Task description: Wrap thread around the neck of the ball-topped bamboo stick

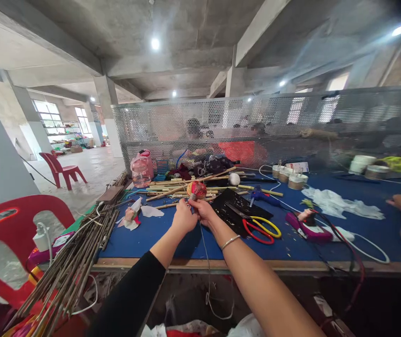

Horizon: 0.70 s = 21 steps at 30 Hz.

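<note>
Holds the ball-topped stick (195, 191), its head red and yellow, head up over the near middle of the blue table (151, 234). Pinches its shaft from below with left hand (183, 219) and right hand (204, 213), knuckles touching. Has scissors (260, 229) just right of them, bamboo sticks (182, 186) behind.

A craft workshop in a bare concrete hall: raw ceiling beams (172, 70) and pillars (107, 110), a long blue-topped workbench (172, 234) fenced at its far edge by a perforated metal screen (221, 121), bamboo sticks (77, 262) heaped at its left corner, scissors (260, 229), tape rolls (290, 178), red plastic chairs (62, 171).
</note>
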Each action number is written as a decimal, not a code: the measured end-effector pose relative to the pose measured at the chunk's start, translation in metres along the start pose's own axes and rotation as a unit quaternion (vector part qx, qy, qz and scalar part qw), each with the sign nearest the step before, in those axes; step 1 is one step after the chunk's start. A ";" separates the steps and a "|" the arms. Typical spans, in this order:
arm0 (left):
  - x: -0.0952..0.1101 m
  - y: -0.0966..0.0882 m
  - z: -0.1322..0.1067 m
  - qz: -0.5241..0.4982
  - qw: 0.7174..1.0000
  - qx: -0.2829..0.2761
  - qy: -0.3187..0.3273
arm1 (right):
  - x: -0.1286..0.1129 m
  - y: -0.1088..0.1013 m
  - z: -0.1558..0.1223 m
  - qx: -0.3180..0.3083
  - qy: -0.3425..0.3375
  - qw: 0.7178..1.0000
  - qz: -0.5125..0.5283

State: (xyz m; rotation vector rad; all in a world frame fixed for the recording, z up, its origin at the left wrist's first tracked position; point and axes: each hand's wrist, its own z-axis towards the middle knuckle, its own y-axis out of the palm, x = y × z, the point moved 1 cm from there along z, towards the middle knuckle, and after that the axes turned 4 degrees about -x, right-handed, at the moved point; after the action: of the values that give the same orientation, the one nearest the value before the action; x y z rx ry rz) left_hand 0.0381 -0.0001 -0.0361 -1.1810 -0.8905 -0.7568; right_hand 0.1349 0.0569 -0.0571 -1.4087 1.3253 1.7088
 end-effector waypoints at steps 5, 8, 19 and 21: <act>-0.001 -0.001 0.002 -0.051 0.999 0.011 -0.004 | -0.002 -0.004 -0.003 -0.005 -0.007 1.000 0.000; -0.003 -0.011 0.005 -0.123 0.992 -0.022 -0.023 | -0.008 -0.003 -0.007 -0.037 -0.019 0.999 0.009; -0.006 -0.032 -0.014 -0.380 0.875 -0.247 -0.172 | -0.010 0.004 -0.017 -0.117 -0.024 0.993 -0.010; -0.004 -0.029 -0.014 -0.317 0.897 -0.241 -0.194 | -0.008 0.003 -0.017 -0.094 -0.014 0.995 -0.039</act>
State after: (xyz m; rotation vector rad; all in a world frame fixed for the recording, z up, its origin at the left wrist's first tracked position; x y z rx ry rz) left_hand 0.0137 -0.0204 -0.0290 -1.5246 -1.5207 -1.3532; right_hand 0.1410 0.0413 -0.0475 -1.5139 1.1040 1.8331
